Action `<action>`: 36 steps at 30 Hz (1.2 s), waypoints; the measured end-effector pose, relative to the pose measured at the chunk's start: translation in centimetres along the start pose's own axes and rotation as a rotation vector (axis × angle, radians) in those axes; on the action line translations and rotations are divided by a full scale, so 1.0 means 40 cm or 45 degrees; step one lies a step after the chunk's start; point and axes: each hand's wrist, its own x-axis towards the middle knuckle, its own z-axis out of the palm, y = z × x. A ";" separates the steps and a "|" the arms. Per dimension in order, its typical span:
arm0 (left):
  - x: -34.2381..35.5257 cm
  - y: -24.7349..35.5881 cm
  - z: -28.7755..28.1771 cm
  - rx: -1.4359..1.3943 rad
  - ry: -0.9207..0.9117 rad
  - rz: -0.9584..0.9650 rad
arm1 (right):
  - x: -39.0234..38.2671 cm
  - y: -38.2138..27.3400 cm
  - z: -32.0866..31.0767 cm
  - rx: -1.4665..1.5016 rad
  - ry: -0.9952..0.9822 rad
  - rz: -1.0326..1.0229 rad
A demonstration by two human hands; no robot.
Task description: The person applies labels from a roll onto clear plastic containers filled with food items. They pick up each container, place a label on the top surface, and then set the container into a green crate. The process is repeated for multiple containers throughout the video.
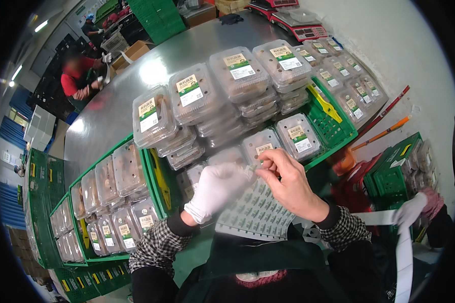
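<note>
A white glove covers my left hand (pixel 221 186), whose fingers are closed at the upper edge of a sheet of small green-and-white stickers (pixel 255 211). My bare right hand (pixel 289 184) is pinched close beside the left fingertips; anything between its thumb and finger is too small to make out. The sheet hangs below both hands, in front of my apron. Just beyond the hands, clear lidded plastic boxes (pixel 299 136) with labels sit in a green crate (pixel 333 134). More clear boxes (pixel 241 73) are stacked behind and above them.
Another green crate of labelled boxes (pixel 129 169) stands at left. Small boxes (pixel 356 98) and red scales (pixel 298 25) line the steel table (pixel 106 113) along the wall. At lower right, a co-worker's gloved hand (pixel 410 209) holds a white strip (pixel 404 262). Another person (pixel 78 76) works far left.
</note>
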 end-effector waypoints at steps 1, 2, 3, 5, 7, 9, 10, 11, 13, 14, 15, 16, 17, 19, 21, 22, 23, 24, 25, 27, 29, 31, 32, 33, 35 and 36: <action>0.001 0.003 -0.002 -0.019 0.004 -0.043 | 0.003 -0.005 0.000 0.022 0.000 0.055; 0.000 0.003 -0.005 -0.036 0.006 -0.085 | 0.007 -0.008 0.000 0.011 -0.010 0.037; 0.004 -0.021 -0.011 -0.027 0.013 -0.001 | 0.010 -0.012 0.001 0.001 -0.018 0.021; 0.006 -0.015 -0.019 -0.062 -0.015 0.014 | 0.011 -0.008 0.008 -0.020 -0.018 -0.022; 0.007 -0.022 -0.032 -0.095 -0.055 0.031 | 0.006 0.002 0.027 -0.037 -0.015 -0.077; 0.010 -0.047 -0.051 -0.127 -0.104 0.051 | -0.001 -0.008 0.045 -0.068 -0.012 -0.084; 0.024 -0.054 -0.059 -0.144 -0.140 0.076 | 0.003 -0.014 0.046 -0.096 -0.001 -0.093; 0.032 -0.074 -0.074 -0.032 -0.142 0.083 | 0.003 -0.013 0.060 -0.143 0.045 -0.192; 0.032 -0.082 -0.095 -0.292 -0.186 0.005 | -0.006 -0.002 0.099 -0.247 0.119 -0.380; 0.033 -0.089 -0.101 -0.429 -0.207 -0.041 | -0.006 0.000 0.106 -0.259 0.111 -0.412; 0.036 -0.102 -0.110 -0.466 -0.222 -0.023 | -0.003 0.001 0.113 -0.268 0.099 -0.445; 0.041 -0.105 -0.113 -0.545 -0.162 -0.041 | 0.003 0.002 0.114 -0.276 0.093 -0.480; 0.041 -0.100 -0.128 -0.581 -0.095 -0.113 | 0.015 -0.004 0.102 -0.292 0.066 -0.492; 0.032 -0.084 -0.178 -0.594 0.009 -0.156 | 0.061 0.032 0.053 -0.282 0.099 -0.238; 0.013 -0.070 -0.231 -0.515 0.177 -0.054 | 0.133 0.176 -0.029 0.043 0.283 0.243; -0.007 -0.054 -0.256 -0.590 0.201 0.006 | 0.157 0.260 -0.086 0.229 0.286 0.515; -0.027 -0.070 -0.298 -0.608 0.278 0.067 | 0.202 0.268 -0.109 0.140 0.338 1.017; -0.051 -0.085 -0.335 -0.508 0.427 0.135 | 0.215 0.344 -0.138 0.081 0.298 1.161; -0.077 -0.076 -0.345 -0.543 0.562 0.179 | 0.222 0.415 -0.153 0.125 0.322 1.268; -0.127 -0.069 -0.396 -0.587 0.573 0.272 | 0.170 0.680 -0.216 -0.320 -0.055 0.749; -0.180 -0.105 -0.430 -0.539 0.875 0.265 | 0.212 0.669 -0.186 -1.449 -0.837 -0.037; -0.211 -0.107 -0.445 -0.578 1.044 0.252 | 0.237 0.659 -0.138 -0.905 -0.272 0.793; -0.229 -0.121 -0.459 -0.580 1.129 0.225 | 0.242 0.637 -0.104 -0.588 0.014 1.176; -0.243 -0.138 -0.484 -0.571 1.115 0.250 | 0.244 0.608 -0.087 -0.753 0.074 1.125; -0.270 -0.161 -0.518 -0.623 1.162 0.208 | 0.250 0.555 -0.081 -0.938 0.051 0.938; -0.290 -0.179 -0.546 -0.598 1.132 0.193 | 0.252 0.523 -0.069 -0.863 0.034 0.908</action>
